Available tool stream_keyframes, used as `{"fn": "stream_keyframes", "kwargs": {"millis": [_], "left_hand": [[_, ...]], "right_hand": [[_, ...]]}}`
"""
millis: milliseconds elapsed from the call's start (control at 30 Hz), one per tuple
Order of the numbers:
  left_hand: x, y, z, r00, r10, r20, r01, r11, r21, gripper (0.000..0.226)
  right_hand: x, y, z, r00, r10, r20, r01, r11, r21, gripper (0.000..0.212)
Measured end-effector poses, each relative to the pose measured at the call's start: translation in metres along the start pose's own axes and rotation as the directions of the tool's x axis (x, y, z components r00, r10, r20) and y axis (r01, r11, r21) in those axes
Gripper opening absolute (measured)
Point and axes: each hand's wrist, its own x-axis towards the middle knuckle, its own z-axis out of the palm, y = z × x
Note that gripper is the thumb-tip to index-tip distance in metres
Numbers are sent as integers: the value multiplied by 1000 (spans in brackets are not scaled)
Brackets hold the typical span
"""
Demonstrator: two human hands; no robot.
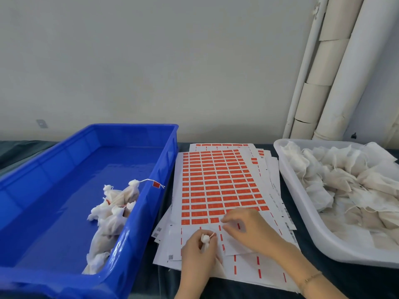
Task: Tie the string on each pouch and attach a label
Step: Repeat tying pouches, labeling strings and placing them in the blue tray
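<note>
Left hand: the left hand (197, 255) is wrapped around a small white pouch (205, 239), fingers curled tight, and only the bunched neck and a stub of string poke out on top.
Right hand: the right hand (248, 228) is arched over the sheet, fingertips (224, 222) down at the lowest row of red labels; whether they are pinching one, I cannot tell.
Wrist: there's a thin bracelet (311, 278) on the right arm.
Gap between hands: they are close together but apart, with the pouch neck just below the right fingertips.
Label sheets: a fanned stack of label sheets (216, 180) lies under both hands. The top one is a grid of red labels, and its lower rows are stripped to bare backing.
In the way: the right hand covers the lower right corner of the grid, and the left hand hides the pouch body.
Blue crate: over on the left, the blue crate (64, 169) holds the finished pouches (112, 212), heaped against its near right wall. One string carries a red tag (156, 184) up the wall.
White tray: on the right, the white tray (302, 212) is piled with loose pouches (345, 180).
Table: a dark cloth (306, 249) shows between sheets and tray.
Behind: a pale wall (151, 61), with wrapped pipes (336, 61) leaning in the right corner.
</note>
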Motion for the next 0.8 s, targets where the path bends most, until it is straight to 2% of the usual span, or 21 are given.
{"fn": "stream_keyframes", "kwargs": {"millis": [67,333,600,800], "left_hand": [[-2,-1,0,1000,13,-4,-13,1000,-4,7],[0,-5,-1,1000,9,-24,-9,1000,-30,7],[5,-7,0,999,5,-53,-10,996,-85,8],[6,-8,0,998,24,-55,-28,997,-76,10]], "right_hand": [[20,-11,3,999,30,35,-31,999,38,25],[68,-16,-3,962,89,260,-34,977,-210,22],[66,-10,4,971,-1,237,68,959,-275,19],[58,-12,18,985,-50,167,115,908,-403,12]]}}
